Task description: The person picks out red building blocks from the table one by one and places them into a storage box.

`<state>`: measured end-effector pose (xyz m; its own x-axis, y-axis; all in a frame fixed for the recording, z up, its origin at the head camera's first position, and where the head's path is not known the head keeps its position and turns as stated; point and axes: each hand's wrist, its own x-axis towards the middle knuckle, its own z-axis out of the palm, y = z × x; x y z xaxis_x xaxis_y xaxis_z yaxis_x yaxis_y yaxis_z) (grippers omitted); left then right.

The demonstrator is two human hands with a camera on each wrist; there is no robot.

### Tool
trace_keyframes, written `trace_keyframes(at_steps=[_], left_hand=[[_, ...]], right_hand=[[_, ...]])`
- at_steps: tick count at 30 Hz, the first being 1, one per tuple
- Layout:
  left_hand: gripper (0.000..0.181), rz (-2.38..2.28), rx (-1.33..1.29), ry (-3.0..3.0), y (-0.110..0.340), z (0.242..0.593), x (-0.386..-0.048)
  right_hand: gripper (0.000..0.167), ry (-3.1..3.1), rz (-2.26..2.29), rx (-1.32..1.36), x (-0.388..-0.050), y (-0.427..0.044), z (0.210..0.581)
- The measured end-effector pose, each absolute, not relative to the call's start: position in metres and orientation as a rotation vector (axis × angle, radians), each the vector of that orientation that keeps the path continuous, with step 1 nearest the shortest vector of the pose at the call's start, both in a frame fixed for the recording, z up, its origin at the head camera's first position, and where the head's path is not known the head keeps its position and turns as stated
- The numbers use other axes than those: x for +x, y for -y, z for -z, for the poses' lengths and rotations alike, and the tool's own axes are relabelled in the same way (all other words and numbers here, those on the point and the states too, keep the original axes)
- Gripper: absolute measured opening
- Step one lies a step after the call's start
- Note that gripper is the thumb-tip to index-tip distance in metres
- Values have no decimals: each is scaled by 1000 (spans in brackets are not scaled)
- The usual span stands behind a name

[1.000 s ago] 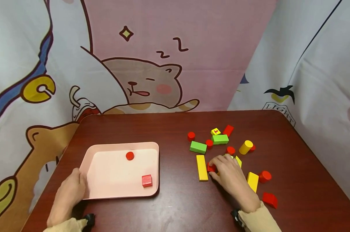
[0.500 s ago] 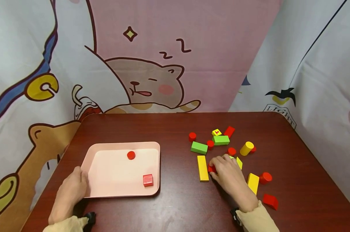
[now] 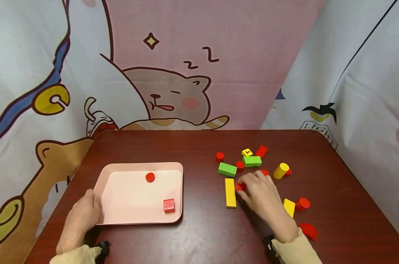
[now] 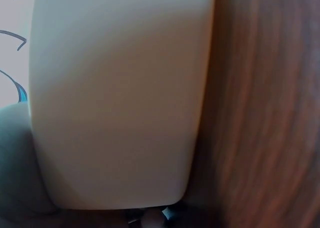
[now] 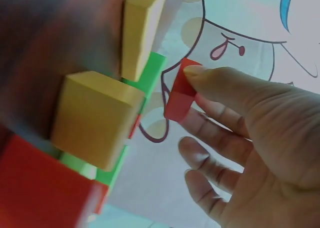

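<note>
My left hand point(image 3: 82, 212) grips the left edge of a pink tray point(image 3: 133, 218); the fingers on its far side are hidden. In the left wrist view the tray's pale surface point(image 4: 120, 108) fills most of the picture. Inside the tray lie a red round piece point(image 3: 150, 177) and a red cube point(image 3: 169, 205). On the right, my right hand point(image 3: 263, 194) pinches a small red block point(image 5: 180, 93) between thumb and fingers, just above the table. Left of that block lies a long yellow block point(image 3: 230, 193).
Behind the right hand lie green blocks point(image 3: 227, 169), a yellow cube with a red mark point(image 3: 247, 152) and a yellow cylinder point(image 3: 280, 171). To its right are a yellow block point(image 3: 289, 207), a red cylinder point(image 3: 303, 204) and a red curved-sided block point(image 3: 308, 231). A printed cloth point(image 3: 239, 73) hangs behind the table.
My right hand has risen slightly with the red block between its fingers. The left hand keeps its hold on the tray, and the head view has shifted a little.
</note>
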<state>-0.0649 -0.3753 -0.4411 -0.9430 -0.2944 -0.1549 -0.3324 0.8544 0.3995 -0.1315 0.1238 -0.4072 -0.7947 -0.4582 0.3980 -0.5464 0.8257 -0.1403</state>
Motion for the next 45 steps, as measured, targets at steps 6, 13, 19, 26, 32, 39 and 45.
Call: trace_keyframes(at_steps=[6,13,19,26,32,39,45], left_hand=[[22,-665,-468,-2970,375,442,-65],[21,-662,-460,-2989,375,441,-64],[24,-676,-466,-2968,374,442,-60],[23,-688,-474,-2971,373,447,-56],[23,-687,-480,-2990,374,447,-56],[23,-679,-469,-3005,376,443,-59],[24,-682,-467,-2986,375,440,-60]], right_hand=[[33,2589,-387,817,-135,-117,389],[34,2557,-401,888,-138,-99,372],[33,2577,-441,953,-135,-80,363],[27,2514,-483,1101,-136,-50,355],[21,2474,-458,1193,-142,-18,347],[19,2500,-426,1298,-148,12,337],[18,2526,-451,1349,-151,35,336]])
